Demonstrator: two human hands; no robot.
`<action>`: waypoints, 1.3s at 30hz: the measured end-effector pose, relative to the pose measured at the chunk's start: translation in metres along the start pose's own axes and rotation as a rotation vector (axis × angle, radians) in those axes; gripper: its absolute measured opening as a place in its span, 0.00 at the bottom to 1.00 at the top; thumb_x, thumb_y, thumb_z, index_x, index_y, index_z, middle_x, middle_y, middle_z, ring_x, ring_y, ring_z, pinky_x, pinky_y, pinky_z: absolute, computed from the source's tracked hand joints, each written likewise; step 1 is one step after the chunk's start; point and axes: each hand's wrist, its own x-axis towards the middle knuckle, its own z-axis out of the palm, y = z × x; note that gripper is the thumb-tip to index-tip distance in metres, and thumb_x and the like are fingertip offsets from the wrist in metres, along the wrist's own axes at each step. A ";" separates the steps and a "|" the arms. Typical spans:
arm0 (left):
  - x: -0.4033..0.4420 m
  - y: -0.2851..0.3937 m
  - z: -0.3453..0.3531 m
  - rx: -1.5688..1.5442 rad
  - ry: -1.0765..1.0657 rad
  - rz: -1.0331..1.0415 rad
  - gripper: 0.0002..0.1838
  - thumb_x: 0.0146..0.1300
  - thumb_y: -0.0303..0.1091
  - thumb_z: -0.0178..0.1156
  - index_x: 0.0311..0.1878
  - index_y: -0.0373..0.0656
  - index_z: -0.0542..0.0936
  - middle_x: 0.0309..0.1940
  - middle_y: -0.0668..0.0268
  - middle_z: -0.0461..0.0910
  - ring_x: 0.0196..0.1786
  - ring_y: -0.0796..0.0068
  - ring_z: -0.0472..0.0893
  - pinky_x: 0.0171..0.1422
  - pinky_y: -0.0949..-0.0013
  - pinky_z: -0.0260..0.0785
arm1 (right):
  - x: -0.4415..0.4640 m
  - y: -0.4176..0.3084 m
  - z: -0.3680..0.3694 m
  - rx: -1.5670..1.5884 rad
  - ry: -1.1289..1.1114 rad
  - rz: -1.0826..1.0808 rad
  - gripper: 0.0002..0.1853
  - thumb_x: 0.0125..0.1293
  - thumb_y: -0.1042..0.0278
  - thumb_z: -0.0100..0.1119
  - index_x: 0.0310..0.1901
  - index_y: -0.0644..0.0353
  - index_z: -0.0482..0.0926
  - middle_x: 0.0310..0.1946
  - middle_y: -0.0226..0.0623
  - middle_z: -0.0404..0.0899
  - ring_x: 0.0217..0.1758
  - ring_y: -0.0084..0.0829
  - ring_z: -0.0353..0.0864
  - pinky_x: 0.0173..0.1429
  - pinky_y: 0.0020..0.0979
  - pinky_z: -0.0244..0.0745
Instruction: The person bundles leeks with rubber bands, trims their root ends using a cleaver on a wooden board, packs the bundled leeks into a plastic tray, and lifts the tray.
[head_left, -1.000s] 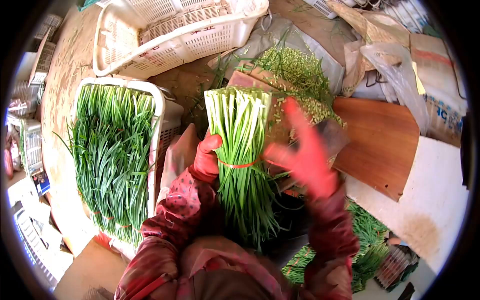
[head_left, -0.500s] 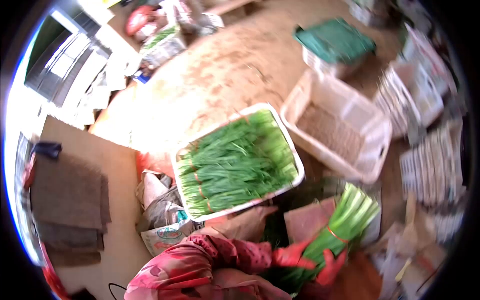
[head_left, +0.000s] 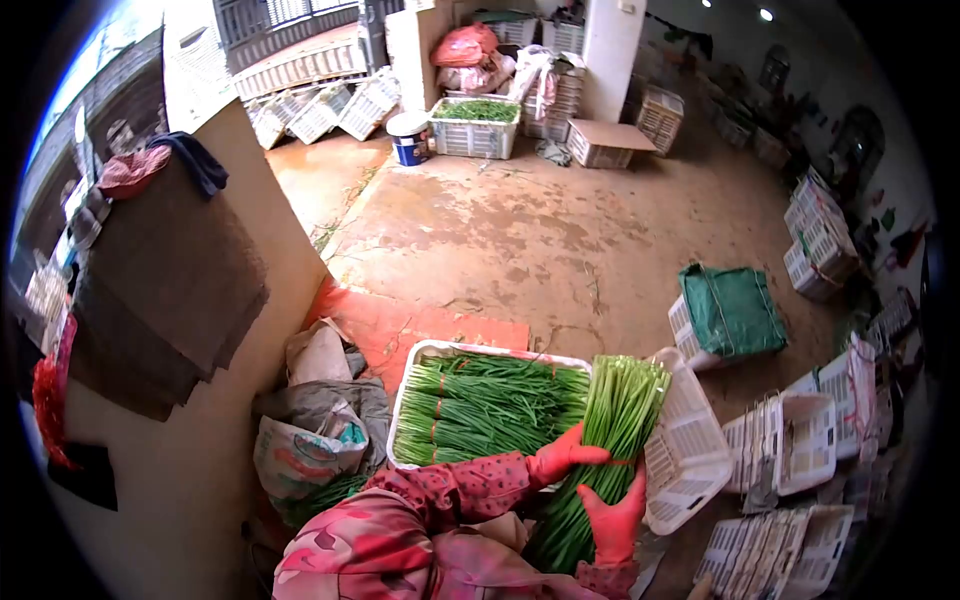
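In red gloves, my two hands hold a banded bunch of Chinese chives upright at a slant, pale stem ends up and dark leaves down. My left hand is closed against its left side, near the orange band. Lower on the right side, my right hand grips it with the thumb along the stems. A white crate packed with rows of similar banded bunches lies just beyond my left forearm. Part of its right end is hidden behind the held bunch.
A white plastic crate stands right of the bunch. A green-covered crate is farther off. Stacked crates line the right side. Sacks lie at left beside a low wall. A blue-and-white bucket stands at the back.
My view has tilted up and shows more of the room. The bunch has swung left and more upright, its stem ends now beside the filled crate. Both hands still hold it.
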 end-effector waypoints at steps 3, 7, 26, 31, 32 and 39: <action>-0.005 0.043 -0.010 -0.211 0.059 0.083 0.41 0.48 0.39 0.73 0.66 0.36 0.68 0.54 0.60 0.79 0.57 0.69 0.78 0.66 0.66 0.68 | -0.001 0.003 0.033 0.216 -0.035 -0.032 0.56 0.40 0.66 0.81 0.71 0.66 0.58 0.65 0.50 0.70 0.67 0.41 0.70 0.69 0.37 0.63; -0.025 0.079 -0.023 -0.081 0.203 0.234 0.45 0.46 0.37 0.74 0.67 0.35 0.65 0.55 0.59 0.78 0.54 0.66 0.80 0.59 0.62 0.75 | -0.067 0.068 0.040 0.270 -0.358 0.287 0.53 0.47 0.62 0.78 0.73 0.63 0.57 0.67 0.48 0.68 0.67 0.42 0.69 0.69 0.38 0.64; -0.097 0.019 0.156 0.456 0.223 0.387 0.60 0.44 0.31 0.79 0.78 0.40 0.50 0.70 0.59 0.66 0.71 0.70 0.64 0.76 0.66 0.55 | -0.119 0.020 -0.022 0.327 0.005 -0.077 0.47 0.47 0.62 0.80 0.68 0.64 0.63 0.66 0.41 0.67 0.66 0.33 0.67 0.71 0.37 0.61; -0.088 0.013 0.157 0.766 0.159 0.530 0.63 0.42 0.42 0.78 0.78 0.42 0.48 0.67 0.46 0.67 0.70 0.56 0.69 0.72 0.63 0.61 | -0.106 0.015 -0.042 0.306 0.093 -0.128 0.39 0.53 0.68 0.74 0.65 0.66 0.66 0.59 0.38 0.73 0.60 0.32 0.73 0.66 0.35 0.67; -0.091 0.007 0.150 0.792 0.169 0.484 0.62 0.44 0.43 0.78 0.78 0.40 0.48 0.67 0.44 0.67 0.69 0.54 0.70 0.71 0.62 0.62 | -0.102 0.016 -0.043 0.344 0.108 -0.126 0.37 0.54 0.70 0.73 0.65 0.66 0.67 0.58 0.37 0.74 0.59 0.32 0.74 0.65 0.34 0.69; -0.167 -0.072 0.006 0.860 -0.234 -0.507 0.54 0.52 0.52 0.72 0.77 0.43 0.53 0.59 0.49 0.77 0.62 0.54 0.77 0.66 0.60 0.68 | -0.059 0.007 -0.061 0.501 -0.033 0.154 0.37 0.50 0.82 0.71 0.63 0.69 0.67 0.54 0.40 0.78 0.53 0.31 0.79 0.61 0.33 0.74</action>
